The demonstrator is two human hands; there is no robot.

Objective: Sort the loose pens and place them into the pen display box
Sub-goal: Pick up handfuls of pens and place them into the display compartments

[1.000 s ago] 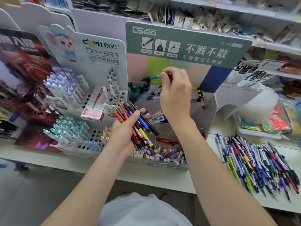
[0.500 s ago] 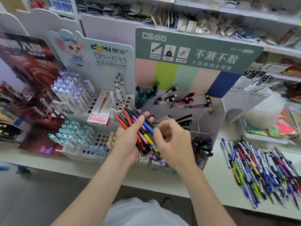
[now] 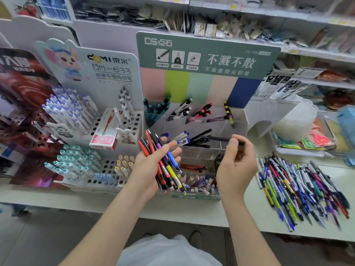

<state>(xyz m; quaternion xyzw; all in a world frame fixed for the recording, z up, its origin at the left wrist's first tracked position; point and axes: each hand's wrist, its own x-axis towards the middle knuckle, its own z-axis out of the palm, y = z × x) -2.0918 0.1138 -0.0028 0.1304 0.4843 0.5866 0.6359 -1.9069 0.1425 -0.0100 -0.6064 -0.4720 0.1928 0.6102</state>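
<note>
White cloth [image 3: 169, 250] fills the bottom edge, and two bare forearms reach up from it. The left hand [image 3: 151, 169] is turned palm up with its fingers stretched nearly straight, not curled, and a mixed bundle of pens [image 3: 170, 169] in red, black, yellow, blue and purple lies fanned across the palm. The right hand [image 3: 234, 166] is beside it, thumb and fingertips pinched together on the end of a single black pen [image 3: 215, 139], which lies roughly level and points left.

Both hands hover above the pale surface [image 3: 192, 208]. To the right on it, a heap of loose pens [image 3: 303, 189] lies spread out in many colours.

Just past the hands stands the clear pen display box [image 3: 238, 127], with stepped compartments. The black pen is held over its middle row, next to other black pens there; the back row holds teal, white, pink and yellow-tipped pens. A green header card [image 3: 207, 54] rises behind.

Left of the box, a white perforated stand [image 3: 107, 164] carries capped pens and a red carton [image 3: 103, 137]. Stocked shelves [image 3: 230, 16] run across the back.
</note>
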